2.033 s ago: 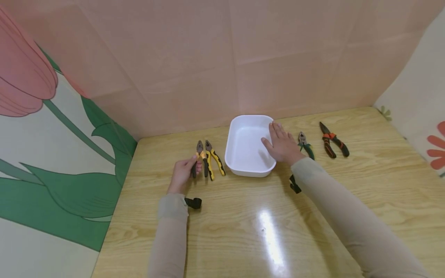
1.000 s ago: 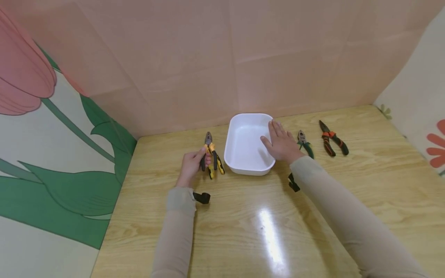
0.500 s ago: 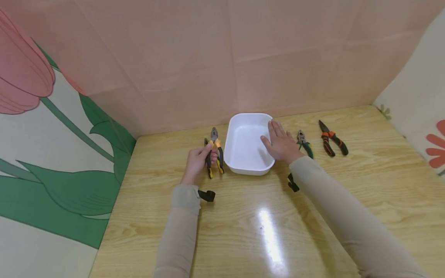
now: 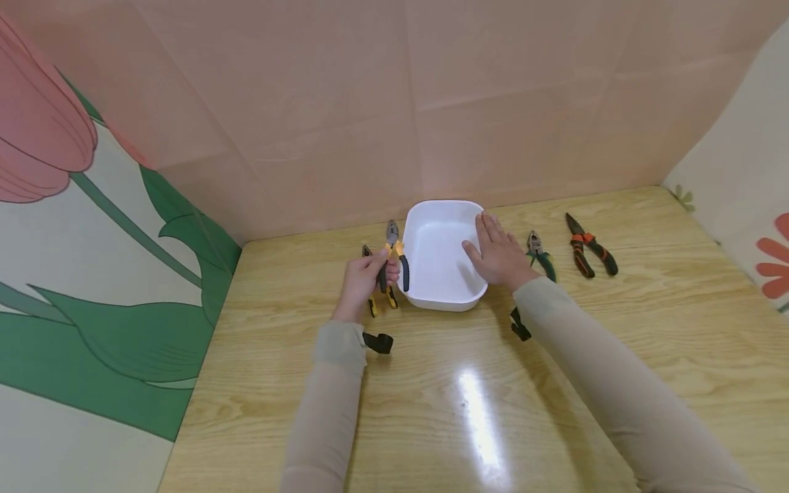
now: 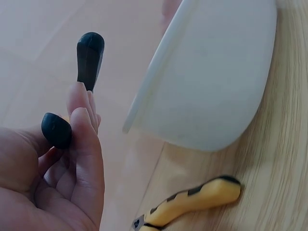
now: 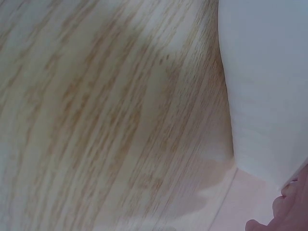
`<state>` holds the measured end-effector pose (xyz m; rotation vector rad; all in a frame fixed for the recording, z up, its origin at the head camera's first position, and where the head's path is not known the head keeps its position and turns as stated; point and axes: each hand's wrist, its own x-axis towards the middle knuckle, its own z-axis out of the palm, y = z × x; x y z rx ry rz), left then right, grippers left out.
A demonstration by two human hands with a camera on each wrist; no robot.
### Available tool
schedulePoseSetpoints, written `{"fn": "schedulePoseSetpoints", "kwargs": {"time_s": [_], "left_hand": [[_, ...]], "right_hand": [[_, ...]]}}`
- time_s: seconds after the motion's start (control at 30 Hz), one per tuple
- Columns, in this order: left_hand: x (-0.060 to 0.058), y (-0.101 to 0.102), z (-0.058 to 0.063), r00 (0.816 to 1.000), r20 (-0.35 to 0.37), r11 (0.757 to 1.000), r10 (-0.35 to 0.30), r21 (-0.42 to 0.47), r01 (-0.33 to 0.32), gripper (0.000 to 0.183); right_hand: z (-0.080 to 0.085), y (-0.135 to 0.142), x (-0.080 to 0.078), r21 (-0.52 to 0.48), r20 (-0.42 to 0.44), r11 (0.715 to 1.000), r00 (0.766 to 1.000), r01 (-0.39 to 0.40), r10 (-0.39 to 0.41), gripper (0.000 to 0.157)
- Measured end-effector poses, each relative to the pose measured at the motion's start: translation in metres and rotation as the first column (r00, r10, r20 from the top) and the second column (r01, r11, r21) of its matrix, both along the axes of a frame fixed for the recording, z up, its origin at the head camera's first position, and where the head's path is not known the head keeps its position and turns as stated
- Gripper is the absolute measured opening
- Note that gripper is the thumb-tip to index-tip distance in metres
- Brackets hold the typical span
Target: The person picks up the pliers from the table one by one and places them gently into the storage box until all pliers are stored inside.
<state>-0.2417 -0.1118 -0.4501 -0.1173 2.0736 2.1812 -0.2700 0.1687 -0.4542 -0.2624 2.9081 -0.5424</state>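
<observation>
In the head view my left hand (image 4: 362, 279) grips combination pliers (image 4: 392, 233) by one of their black-and-orange handles, jaws pointing away from me. The pliers are off the table, at the left rim of a white plastic basin (image 4: 444, 305). Both dark handle ends (image 5: 90, 55) show in the left wrist view, spread apart, with fingers between them. My right hand (image 4: 499, 259) rests with straight fingers on the basin's right rim. Beneath the left hand lie yellow-and-black pliers (image 5: 199, 197), partly hidden in the head view.
Right of the basin, green-handled pliers (image 4: 542, 261) lie on the wooden table (image 4: 419, 397), partly behind the right wrist. Farther right are long-nose pliers (image 4: 585, 245) with black-and-orange handles. A pink wall covering (image 4: 333, 116) rises behind the table.
My left hand has lifted the black-and-orange pliers from the table and carried them right, over the yellow-and-black pair, to the basin's left rim. The right hand stays in place.
</observation>
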Motion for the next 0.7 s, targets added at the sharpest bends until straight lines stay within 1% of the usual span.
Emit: {"fn": "schedulePoseSetpoints", "kwargs": {"time_s": [0.17, 0.23, 0.43, 0.53, 0.7], "left_hand": [[0.000, 0.009, 0.003, 1.000, 0.021, 1.000, 0.000, 0.016, 0.000, 0.038], [-0.001, 0.012, 0.003, 1.000, 0.019, 1.000, -0.009, 0.023, 0.009, 0.037], [-0.003, 0.021, 0.002, 0.999, -0.016, 0.999, -0.038, 0.024, 0.039, 0.039], [-0.003, 0.025, 0.002, 0.999, -0.022, 0.999, -0.034, 0.016, 0.034, 0.040], [-0.002, 0.031, 0.004, 1.000, -0.003, 1.000, -0.024, 0.008, 0.024, 0.039]], "right_hand": [[-0.001, 0.000, 0.000, 0.004, -0.014, 1.000, 1.000, 0.004, -0.003, 0.084], [-0.002, 0.000, 0.000, -0.002, -0.015, 1.000, 1.000, 0.003, -0.003, 0.085], [-0.002, 0.000, 0.000, -0.007, -0.007, 1.000, 1.000, 0.006, -0.006, 0.085], [-0.002, 0.001, 0.000, -0.002, -0.009, 1.000, 1.000, 0.005, -0.005, 0.085], [-0.001, 0.000, 0.000, 0.000, -0.013, 1.000, 1.000, 0.003, -0.003, 0.084]]}}
